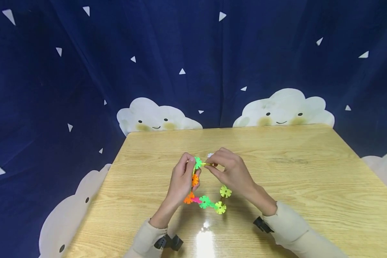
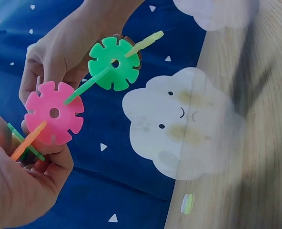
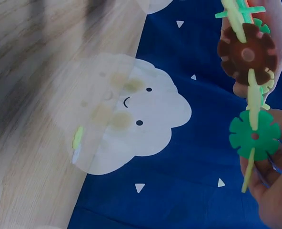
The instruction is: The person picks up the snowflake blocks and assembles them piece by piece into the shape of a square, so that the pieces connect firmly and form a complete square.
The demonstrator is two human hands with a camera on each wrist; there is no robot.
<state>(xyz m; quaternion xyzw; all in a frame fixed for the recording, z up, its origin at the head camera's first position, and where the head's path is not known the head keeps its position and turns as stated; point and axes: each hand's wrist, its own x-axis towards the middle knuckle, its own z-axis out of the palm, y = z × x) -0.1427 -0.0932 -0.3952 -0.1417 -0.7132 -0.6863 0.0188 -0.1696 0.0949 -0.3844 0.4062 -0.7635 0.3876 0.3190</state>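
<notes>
A chain of slotted plastic discs hangs between my two hands. My left hand (image 1: 180,179) grips its left side, by a green disc (image 1: 197,162) and an orange disc (image 1: 195,180). With thumb and fingers, my right hand (image 1: 230,170) pinches a thin yellow disc (image 1: 207,164) seen edge-on beside the green one. Lower down the chain run another orange disc (image 1: 189,197), a pink disc (image 2: 54,113), a green disc (image 1: 204,202) and yellow discs (image 1: 220,208). A brown disc (image 3: 247,54) shows in the right wrist view. My right fingers partly hide a white disc (image 1: 210,155).
The wooden table (image 1: 148,150) lies under both hands. A small white and yellow piece (image 2: 187,203) appears near the table's edge in the left wrist view. Behind stands a dark blue curtain (image 1: 167,43) with white triangles and clouds.
</notes>
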